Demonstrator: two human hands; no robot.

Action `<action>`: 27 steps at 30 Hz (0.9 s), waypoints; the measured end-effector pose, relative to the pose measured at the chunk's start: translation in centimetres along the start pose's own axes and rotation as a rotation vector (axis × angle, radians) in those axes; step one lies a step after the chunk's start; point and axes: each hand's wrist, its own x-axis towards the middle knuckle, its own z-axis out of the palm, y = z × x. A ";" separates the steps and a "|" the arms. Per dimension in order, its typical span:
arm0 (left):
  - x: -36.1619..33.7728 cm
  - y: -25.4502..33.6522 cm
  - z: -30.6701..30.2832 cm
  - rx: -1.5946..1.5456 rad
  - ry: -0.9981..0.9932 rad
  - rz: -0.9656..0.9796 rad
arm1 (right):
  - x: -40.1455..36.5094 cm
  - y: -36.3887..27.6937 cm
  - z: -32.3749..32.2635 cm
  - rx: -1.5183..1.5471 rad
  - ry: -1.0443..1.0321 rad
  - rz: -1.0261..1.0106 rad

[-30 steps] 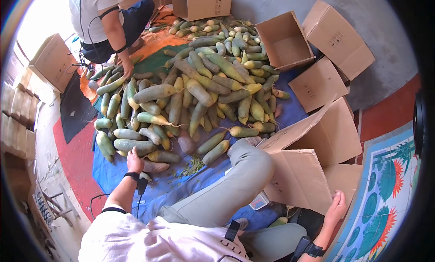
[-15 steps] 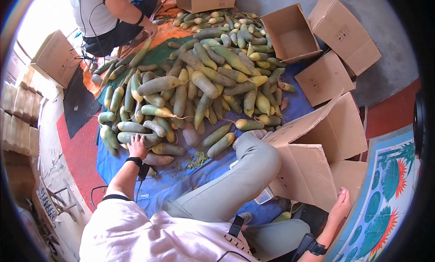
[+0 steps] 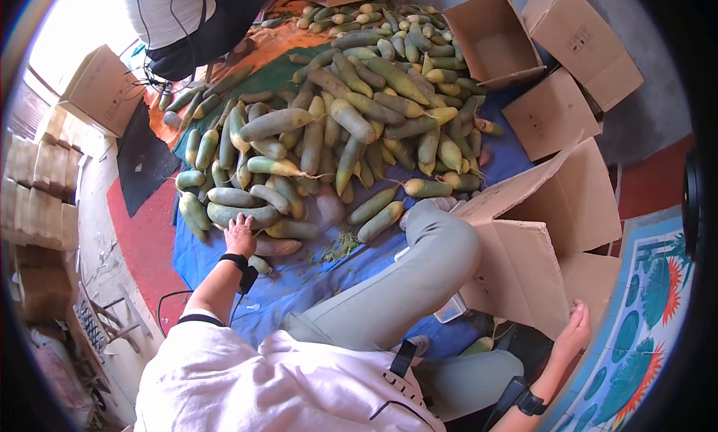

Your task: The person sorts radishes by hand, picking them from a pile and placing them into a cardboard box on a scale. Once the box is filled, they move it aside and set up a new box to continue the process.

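Green radishes [image 3: 350, 120] lie in a large heap on the blue sheet [image 3: 224, 282]. My left hand [image 3: 240, 236] rests at the heap's lower left edge, its fingers spread over a green radish [image 3: 241, 214]. A purplish radish [image 3: 277, 247] lies beside that hand. At the lower right, my right hand [image 3: 573, 329] is closed at the edge of a flap of the open cardboard box [image 3: 520, 264]. The box sits tilted beside my bent knee. My right thumb is only partly visible.
Another person [image 3: 176, 28] crouches at the upper left beside the heap. More cardboard boxes stand around: an open box [image 3: 497, 39], a leaning box [image 3: 583, 39] and a box at left [image 3: 105, 90]. Leaf scraps [image 3: 340, 247] lie near my knee. A painted tile panel [image 3: 636, 320] borders the right.
The whole view has shifted slightly, so the heap sits higher and further right. My hands stay at the radish and the box flap. The other person's arm has moved up and back.
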 end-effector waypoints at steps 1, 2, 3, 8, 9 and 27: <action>-0.1 0.1 -0.1 -0.021 0.021 -0.006 | 0.0 0.0 0.0 -0.001 -0.005 0.004; 0.0 0.3 -0.4 -0.017 0.018 -0.007 | 0.0 0.1 0.0 -0.006 -0.006 -0.004; 0.4 0.6 -0.8 0.004 -0.019 -0.013 | 0.0 0.1 0.0 -0.011 -0.006 -0.013; 3.3 3.3 0.5 -0.078 0.173 0.197 | 0.1 0.2 0.0 0.014 -0.003 0.000; 3.7 4.3 0.6 -0.077 0.172 0.198 | 0.2 0.3 0.1 0.012 -0.005 -0.003; 9.9 14.3 -0.7 0.286 -0.035 0.490 | 0.0 -1.0 -0.1 -0.002 0.006 0.044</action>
